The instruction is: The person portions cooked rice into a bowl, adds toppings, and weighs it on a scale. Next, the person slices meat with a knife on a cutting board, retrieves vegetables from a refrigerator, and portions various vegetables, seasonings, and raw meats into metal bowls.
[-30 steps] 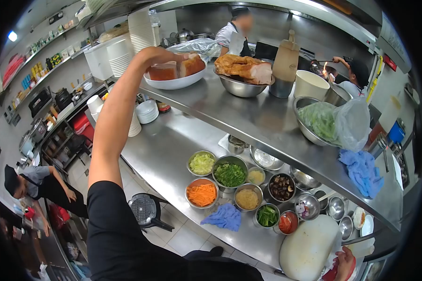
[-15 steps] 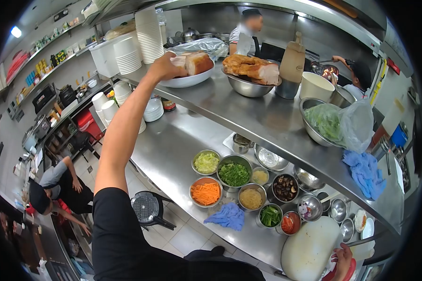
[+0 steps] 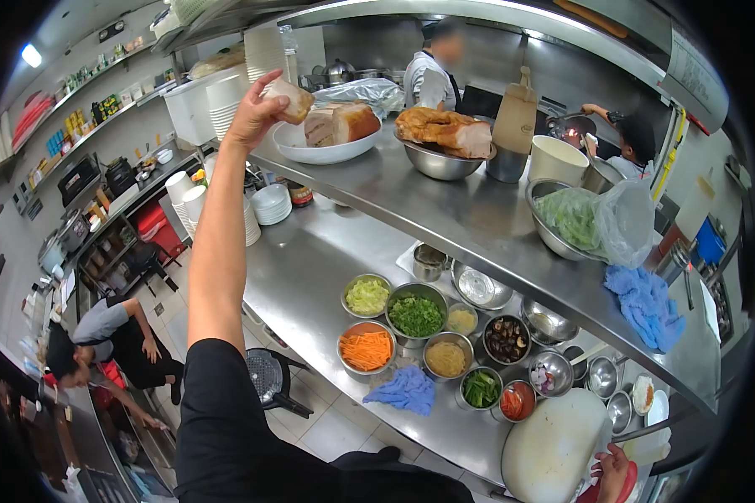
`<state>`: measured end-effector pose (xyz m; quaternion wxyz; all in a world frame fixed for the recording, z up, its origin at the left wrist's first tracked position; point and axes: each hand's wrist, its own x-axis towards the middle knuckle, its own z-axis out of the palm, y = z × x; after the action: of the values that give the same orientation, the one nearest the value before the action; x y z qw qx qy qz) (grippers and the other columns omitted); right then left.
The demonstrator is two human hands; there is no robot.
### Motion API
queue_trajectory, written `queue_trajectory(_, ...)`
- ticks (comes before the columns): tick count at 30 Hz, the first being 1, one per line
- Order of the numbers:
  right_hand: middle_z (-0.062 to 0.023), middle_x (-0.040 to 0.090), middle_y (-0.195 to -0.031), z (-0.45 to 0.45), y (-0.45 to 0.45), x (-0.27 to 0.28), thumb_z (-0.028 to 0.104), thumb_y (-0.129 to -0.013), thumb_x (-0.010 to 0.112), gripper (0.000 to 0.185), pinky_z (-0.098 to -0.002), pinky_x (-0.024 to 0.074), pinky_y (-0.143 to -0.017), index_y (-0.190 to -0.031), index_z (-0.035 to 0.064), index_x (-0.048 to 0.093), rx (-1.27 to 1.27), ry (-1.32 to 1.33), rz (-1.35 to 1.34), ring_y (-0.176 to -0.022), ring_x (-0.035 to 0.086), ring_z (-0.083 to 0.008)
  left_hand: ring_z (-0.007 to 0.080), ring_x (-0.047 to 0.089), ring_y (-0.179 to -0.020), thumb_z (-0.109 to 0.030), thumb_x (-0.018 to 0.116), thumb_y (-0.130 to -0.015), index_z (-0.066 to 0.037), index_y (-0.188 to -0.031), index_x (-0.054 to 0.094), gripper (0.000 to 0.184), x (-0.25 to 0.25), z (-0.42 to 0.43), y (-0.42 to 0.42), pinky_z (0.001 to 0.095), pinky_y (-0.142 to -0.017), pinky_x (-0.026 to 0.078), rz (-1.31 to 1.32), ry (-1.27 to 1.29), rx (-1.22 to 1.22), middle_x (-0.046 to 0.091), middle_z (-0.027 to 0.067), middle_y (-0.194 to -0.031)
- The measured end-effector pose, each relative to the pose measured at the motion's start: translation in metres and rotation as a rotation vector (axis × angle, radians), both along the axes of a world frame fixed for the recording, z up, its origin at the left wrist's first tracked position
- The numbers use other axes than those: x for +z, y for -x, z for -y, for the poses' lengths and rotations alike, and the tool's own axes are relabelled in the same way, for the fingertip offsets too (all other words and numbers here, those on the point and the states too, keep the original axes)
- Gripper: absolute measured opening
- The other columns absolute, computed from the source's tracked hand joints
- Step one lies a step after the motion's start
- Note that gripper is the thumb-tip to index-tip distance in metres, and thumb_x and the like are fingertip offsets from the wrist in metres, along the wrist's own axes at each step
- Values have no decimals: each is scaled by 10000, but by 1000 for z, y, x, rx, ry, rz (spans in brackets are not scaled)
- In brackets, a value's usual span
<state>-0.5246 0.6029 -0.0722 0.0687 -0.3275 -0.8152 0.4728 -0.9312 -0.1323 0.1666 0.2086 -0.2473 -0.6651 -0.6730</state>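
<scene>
My left hand (image 3: 256,116) is raised at the upper shelf, closed on a pale piece of cooked meat (image 3: 291,101) with a browned edge. Just beside it is a white bowl (image 3: 323,152) holding larger browned chunks of meat (image 3: 352,124). A steel bowl (image 3: 445,163) further right carries a big roasted piece of meat (image 3: 445,132). Down at the lower right, my right hand (image 3: 612,471) rests at the edge of a white cutting board (image 3: 554,444), fingers loosely bent and apart. A red object (image 3: 629,484) shows beside that hand, partly hidden.
On the lower counter stand several steel bowls, among them shredded carrot (image 3: 366,349), chopped greens (image 3: 417,316) and mushrooms (image 3: 507,339). A blue cloth (image 3: 403,391) lies at the front edge. Shelf items include a sauce bottle (image 3: 512,126) and bagged lettuce (image 3: 570,214). Other people work nearby.
My left hand has lifted a piece of meat out of the white bowl, up and to the left. My right hand has hardly moved.
</scene>
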Motion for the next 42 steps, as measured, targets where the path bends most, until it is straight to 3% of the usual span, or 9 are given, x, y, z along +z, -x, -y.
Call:
queue_trajectory(5, -92, 614, -813, -34, 12, -41, 142, -835, 544, 367, -267, 454, -539, -1176, 11, 507, 130, 86, -168, -629, 563, -146, 217, 537, -1031, -102, 778, -624, -18, -1320, 321, 836, -4, -43, -33, 357, -895, 455, -328, 156, 144, 531, 138, -1128)
queue_trajectory(9, -172, 645, -855, -54, 6, -98, 114, -767, 559, 327, -372, 484, -629, -1045, -58, 577, 212, -498, -98, -715, 620, -275, 238, 498, -1101, -245, 788, -606, -19, -1309, 322, 873, -49, -110, -89, 367, -945, 419, -509, 215, 206, 493, 157, -1184)
queue_trajectory(11, -209, 618, -991, -31, 18, -86, 197, -761, 580, 362, -417, 468, -794, -1054, -16, 589, 172, -655, 308, -923, 572, -390, 241, 506, -1093, -239, 797, -592, -26, -1286, 346, 854, -95, -176, -121, 369, -940, 423, -423, 137, 20, 501, 155, -1178)
queue_trajectory(16, -232, 579, -1033, -26, -3, -134, 294, -751, 666, 445, -418, 433, -863, -1065, -10, 584, -39, -695, 153, -984, 550, -368, 248, 525, -1072, -221, 819, -555, -43, -1228, 407, 808, -240, -376, -217, 375, -929, 432, 185, 74, -677, 521, 150, -1162)
queue_trajectory(21, -196, 527, -958, -16, -2, -140, 389, -701, 711, 531, -466, 463, -772, -1006, -10, 540, -191, -765, 345, -915, 544, -354, 229, 523, -1017, -106, 793, -620, -26, -1193, 435, 680, -371, -543, -241, 359, -912, 418, 391, 256, -668, 534, 122, -1088)
queue_trajectory(27, -224, 484, -942, -70, -25, -189, 89, -806, 523, 242, -462, 504, -595, -1012, -8, 440, -291, -817, 317, -823, 588, -347, 309, 461, -1058, -232, 851, -543, -45, -1138, 518, 707, -411, -648, -291, 376, -914, 402, -136, 504, -376, 438, 157, -1121)
queue_trajectory(36, -237, 504, -860, -39, -50, -127, 4, -797, 535, 127, -449, 416, -679, -903, -57, 501, -236, -449, -239, -773, 512, -411, 266, 501, -994, -186, 715, -732, -32, -1217, 454, 572, -429, -639, -290, 353, -864, 409, 104, 584, -467, 502, 150, -1062)
queue_trajectory(40, -228, 508, -818, -19, -43, -124, 8, -823, 529, 82, -443, 405, -646, -869, -59, 517, -265, -396, -375, -762, 509, -404, 293, 496, -1103, -162, 692, -749, -24, -1159, 470, 487, -433, -673, -267, 347, -942, 374, 593, 653, -677, 507, 210, -1184)
queue_trajectory(42, -231, 507, -807, -16, -44, -116, 2, -825, 528, 74, -445, 406, -634, -864, -60, 516, -264, -386, -367, -747, 510, -409, 307, 482, -1117, -113, 681, -746, -37, -1125, 482, 435, -434, -665, -281, 350, -953, 371, 388, 512, -753, 478, 216, -1214)
